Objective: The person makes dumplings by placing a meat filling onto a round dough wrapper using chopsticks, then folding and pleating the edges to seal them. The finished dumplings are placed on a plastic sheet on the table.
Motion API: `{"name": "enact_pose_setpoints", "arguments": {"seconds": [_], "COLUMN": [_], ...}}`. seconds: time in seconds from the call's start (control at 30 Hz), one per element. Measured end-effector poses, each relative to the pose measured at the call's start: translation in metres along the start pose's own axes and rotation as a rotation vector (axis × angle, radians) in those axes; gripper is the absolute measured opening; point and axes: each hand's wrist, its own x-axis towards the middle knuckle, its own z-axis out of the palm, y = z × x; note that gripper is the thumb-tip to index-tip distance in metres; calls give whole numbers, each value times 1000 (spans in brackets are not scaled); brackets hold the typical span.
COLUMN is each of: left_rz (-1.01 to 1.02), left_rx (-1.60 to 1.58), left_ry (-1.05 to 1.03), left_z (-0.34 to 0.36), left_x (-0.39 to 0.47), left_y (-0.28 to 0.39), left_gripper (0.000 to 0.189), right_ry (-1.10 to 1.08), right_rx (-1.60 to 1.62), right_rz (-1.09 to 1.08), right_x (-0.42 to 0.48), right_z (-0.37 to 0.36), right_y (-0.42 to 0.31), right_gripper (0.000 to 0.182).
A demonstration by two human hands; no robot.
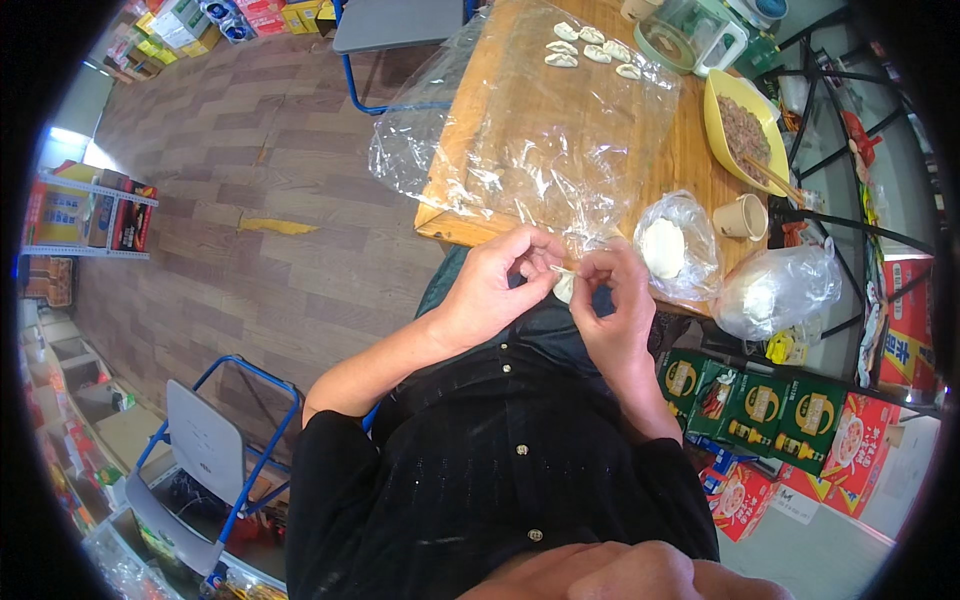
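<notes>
Between the fingertips of both hands is a pale dumpling [565, 287], held just off the table's near edge above my lap. My left hand [514, 274] pinches its upper left rim. On the other side, my right hand [616, 289] grips it with thumb and fingers. Part of the dumpling is hidden by the fingers. Clear plastic sheeting [555, 150] covers much of the wooden table [450, 169], and several folded dumplings [598, 53] lie at its far end. To the right of my right hand, a lump of white dough [664, 249] rests in a clear plastic bag [701, 262].
A yellow bowl [710, 124] of minced filling [742, 131] with chopsticks [776, 180] stands on the right, near a paper cup [741, 217]. A tied plastic bag [780, 289] sits at the table corner. Folding chairs [206, 442] and a black metal rack [832, 221] stand around.
</notes>
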Motion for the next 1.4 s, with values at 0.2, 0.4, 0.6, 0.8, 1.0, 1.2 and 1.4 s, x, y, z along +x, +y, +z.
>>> {"name": "enact_pose_setpoints", "arguments": {"seconds": [0.2,0.4,0.6,0.8,1.0,1.2,1.4], "left_rz": [120,232,126,233,298,19,11], "left_rx": [188,321,304,394,652,160,-53], "left_ry": [-53,0,42,64,141,214,180], "left_z": [-6,-9,-6,-1,-3,-10,-6], "left_x": [-1,-6,-7,-4,7,32,42], "left_y": [2,2,9,6,-4,-29,-25], "left_gripper": [8,26,28,19,13,16,22], "right_ry": [-103,-79,-128,-123,-191,28,-192], "right_rx": [208,178,-17,-106,-98,229,923], "right_rz": [12,-3,-279,-428,-524,-17,492], "right_x": [-4,10,21,24,36,44,31], "right_z": [-3,-3,-7,-10,-2,16,19], "right_y": [-1,-9,-5,-1,23,33,50], "right_gripper": [73,45,40,50,50,41,27]}}
